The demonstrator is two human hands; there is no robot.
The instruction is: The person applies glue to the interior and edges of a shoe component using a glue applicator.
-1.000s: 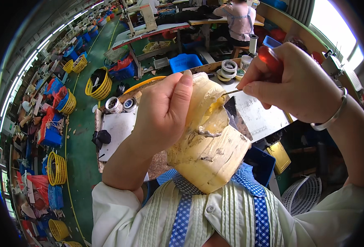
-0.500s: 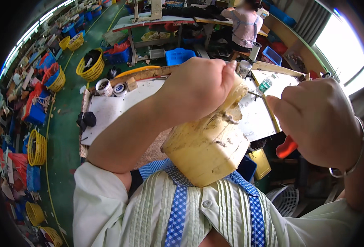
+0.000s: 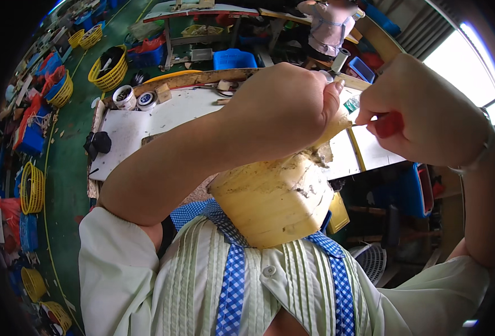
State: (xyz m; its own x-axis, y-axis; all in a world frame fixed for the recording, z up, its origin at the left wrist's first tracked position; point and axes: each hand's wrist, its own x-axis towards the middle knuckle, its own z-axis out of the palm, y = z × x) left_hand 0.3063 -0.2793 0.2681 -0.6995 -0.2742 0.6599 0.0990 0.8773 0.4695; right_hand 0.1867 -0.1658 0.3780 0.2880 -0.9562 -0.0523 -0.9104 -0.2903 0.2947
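A stained, yellowish plastic jug is tilted against my chest, over the front edge of the worktable. My left hand is closed round its upper end, covering most of the neck. My right hand is closed on a red-handled tool with a thin metal shaft. The shaft points left to the jug's neck, just beside my left fingers; whether it touches cannot be made out. Dark grime and ragged bits mark the jug's top. The tool's tip is too small to identify.
On the white worktable stand a white tub, a round tin and a black bundle. A person sits beyond the table. Yellow baskets and blue bins line the green floor to the left.
My right hand has risen and come closer to the jug's neck, bringing the tool up with it. My left hand keeps its grip. The whole view has shifted slightly.
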